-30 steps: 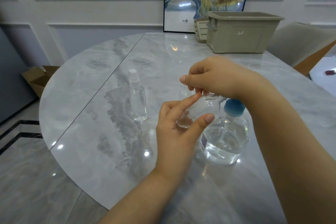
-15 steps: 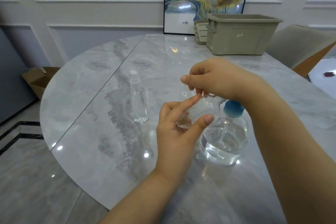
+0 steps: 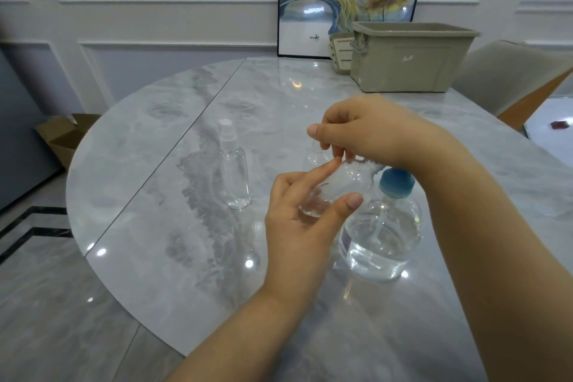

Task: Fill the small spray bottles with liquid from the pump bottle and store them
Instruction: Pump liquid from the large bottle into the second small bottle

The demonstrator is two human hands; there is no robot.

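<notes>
Change since a moment ago: almost nothing has moved; both hands keep the same pose over the same bottle, with only a slight shift of the head view, so the step is still under way.
Left hand (image 3: 302, 226): cradles a small clear plastic spray bottle (image 3: 328, 192), tilted, its base between the thumb and the index finger, the fingers curled loosely round it.
Right hand (image 3: 369, 130): fingers (image 3: 339, 150) curled down and pinched at the neck of the held bottle; what they pinch is hidden beneath them, so whether it is the spray cap cannot be told.
Pump bottle: a large clear bottle with a blue collar (image 3: 383, 229), about a third full of clear liquid, stands on the tabletop just right of the hands, partly behind the right wrist.
Second bottle: a small clear spray bottle with a white cap (image 3: 233, 168) stands upright to the left, apart from the hands.
Third bottle: a clear shape (image 3: 313, 156) shows behind the fingers; too blurred to say more.
Storage: a beige plastic bin (image 3: 409, 57) sits at the far edge of the grey marble tabletop (image 3: 148, 195), well apart.
Judgement: the top is probably being twisted; filling and storing are not yet done.
</notes>
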